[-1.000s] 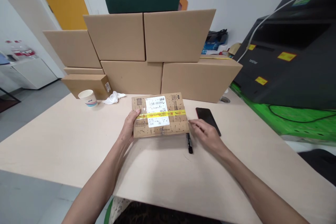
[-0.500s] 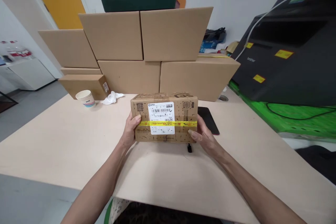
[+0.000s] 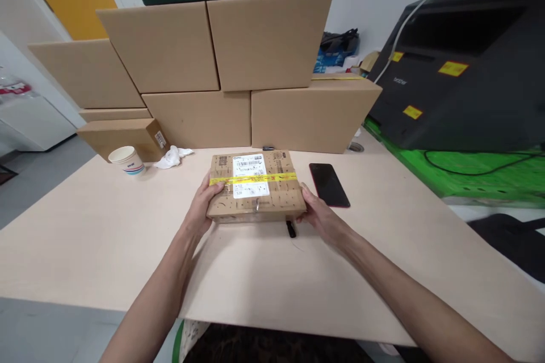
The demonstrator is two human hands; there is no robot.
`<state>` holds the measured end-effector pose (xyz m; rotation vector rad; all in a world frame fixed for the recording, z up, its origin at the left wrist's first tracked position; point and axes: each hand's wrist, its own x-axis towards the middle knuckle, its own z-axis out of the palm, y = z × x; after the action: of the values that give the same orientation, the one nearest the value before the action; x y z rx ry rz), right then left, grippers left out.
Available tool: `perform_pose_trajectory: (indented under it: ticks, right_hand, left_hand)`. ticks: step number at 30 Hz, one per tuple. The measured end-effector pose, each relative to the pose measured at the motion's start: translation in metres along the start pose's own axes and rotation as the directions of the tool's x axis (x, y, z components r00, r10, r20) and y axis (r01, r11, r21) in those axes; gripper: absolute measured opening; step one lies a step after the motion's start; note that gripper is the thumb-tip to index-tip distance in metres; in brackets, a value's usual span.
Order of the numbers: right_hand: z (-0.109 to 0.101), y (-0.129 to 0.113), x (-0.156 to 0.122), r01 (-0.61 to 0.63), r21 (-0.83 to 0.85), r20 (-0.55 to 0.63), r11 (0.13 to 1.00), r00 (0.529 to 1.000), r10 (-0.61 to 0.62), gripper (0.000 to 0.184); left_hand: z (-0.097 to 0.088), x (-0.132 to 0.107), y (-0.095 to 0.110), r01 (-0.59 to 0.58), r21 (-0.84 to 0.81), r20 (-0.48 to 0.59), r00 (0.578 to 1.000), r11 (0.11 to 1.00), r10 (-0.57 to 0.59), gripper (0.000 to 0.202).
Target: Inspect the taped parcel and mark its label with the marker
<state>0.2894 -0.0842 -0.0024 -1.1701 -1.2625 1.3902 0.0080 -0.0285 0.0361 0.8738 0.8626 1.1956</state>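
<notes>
Between my hands is a brown cardboard parcel [image 3: 281, 193] with a white shipping label [image 3: 250, 181] and a strip of yellow tape across its top. My left hand [image 3: 201, 205] grips its left side, thumb on the top face. On the opposite side my right hand [image 3: 319, 212] holds the near right corner, its fingers partly hidden. The parcel's labelled face is turned up, tilted a little toward me; whether its underside touches the table I cannot tell. A small black object [image 3: 291, 229] pokes out by the parcel's near right edge.
A dark phone [image 3: 330, 184] lies right of the parcel. Paper cup [image 3: 128, 161], crumpled tissue [image 3: 172, 157] and a small carton [image 3: 123, 139] are at the left. Large cardboard boxes [image 3: 196, 119] are stacked along the back of the table [image 3: 128, 238]. A black printer [image 3: 460, 79] stands at right.
The parcel has tipped back from nearly upright to lying flatter, label upward, with both hands still on it. The phone, formerly half covered, now shows whole. The view has shifted slightly.
</notes>
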Motion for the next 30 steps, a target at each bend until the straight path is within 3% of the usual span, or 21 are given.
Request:
perform_pose_trajectory:
  ticks: [4,7,12,15,19,24,27,30]
  right_hand:
    - [0.004,0.0,0.006,0.016,-0.031,0.007,0.999,1.0,-0.016,0.066]
    - [0.001,0.0,0.007,0.041,-0.221,-0.061,0.974,0.997,-0.056,0.05]
    - [-0.002,0.003,-0.002,0.057,-0.523,0.048,0.85,0.998,-0.038,0.034]
    - [-0.001,0.004,-0.01,0.061,-0.634,0.09,0.771,0.996,-0.005,0.028]
    - [0.001,0.001,-0.015,0.16,-0.729,0.162,0.666,0.985,-0.059,0.018]
    - [0.013,0.002,-0.023,0.204,-0.796,0.197,0.569,0.978,-0.074,0.04]
    - [0.029,0.005,-0.025,0.121,-0.881,0.117,0.457,0.992,-0.036,0.059]
    - [0.043,0.006,-0.025,0.043,-0.91,0.047,0.413,0.999,-0.001,0.069]
  left_hand:
    - [-0.013,0.009,0.009,0.071,-0.027,-0.084,0.994,0.997,-0.073,0.059]
    - [-0.02,0.013,0.012,0.069,-0.004,-0.091,0.993,0.998,-0.069,0.061]
    - [-0.022,0.013,0.012,0.064,0.057,-0.082,0.995,0.996,-0.059,0.065]
    - [-0.022,0.012,0.014,0.056,0.08,-0.074,0.996,0.995,-0.05,0.065]
    - [-0.023,0.01,0.017,0.034,0.067,-0.073,0.997,0.997,-0.029,0.063]
    - [-0.026,0.009,0.021,0.025,0.063,-0.092,0.996,0.998,-0.019,0.062]
    - [-0.031,0.011,0.023,0.031,0.075,-0.085,0.996,0.997,-0.025,0.065]
    - [-0.039,0.014,0.027,0.023,0.066,-0.111,0.994,0.998,-0.016,0.068]
